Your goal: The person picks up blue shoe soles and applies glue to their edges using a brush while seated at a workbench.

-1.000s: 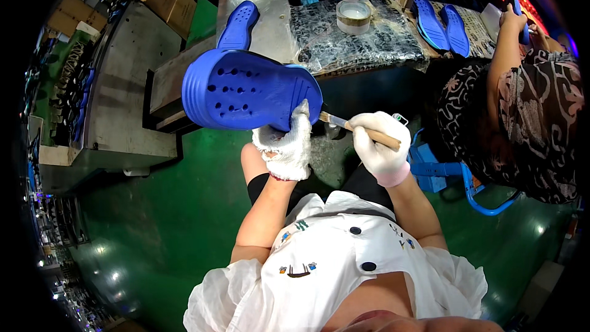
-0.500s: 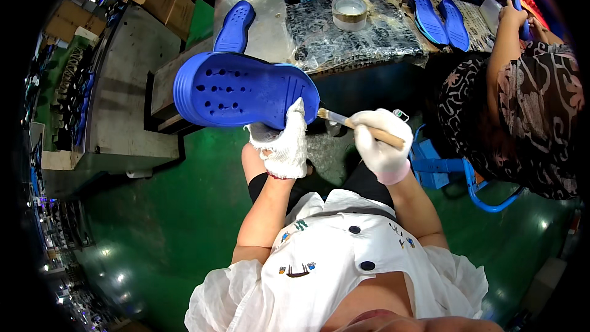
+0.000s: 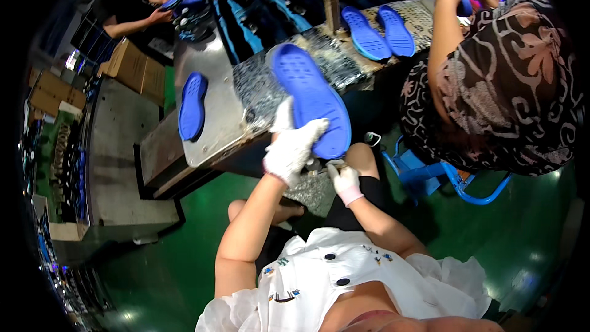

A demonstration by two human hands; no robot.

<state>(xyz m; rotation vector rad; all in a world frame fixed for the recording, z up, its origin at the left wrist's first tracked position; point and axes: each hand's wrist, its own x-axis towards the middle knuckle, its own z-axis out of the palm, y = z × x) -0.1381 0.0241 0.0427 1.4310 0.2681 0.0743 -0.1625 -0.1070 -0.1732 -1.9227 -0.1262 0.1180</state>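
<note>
Blue foam clog point(image 3: 312, 99) now sole-up.

Metal table point(image 3: 215, 117) carries one blue sole point(image 3: 192, 106) lying flat. Two blue insoles point(image 3: 380, 31) lie side by side on a patterned worktop point(image 3: 418, 12). A seated co-worker point(image 3: 491, 98) in a patterned garment occupies a blue stool point(image 3: 455, 178). Cardboard boxes point(image 3: 132, 71) stand at left. The floor point(image 3: 184, 240) is green. A second worker point(image 3: 129, 6) sits far left.
</note>
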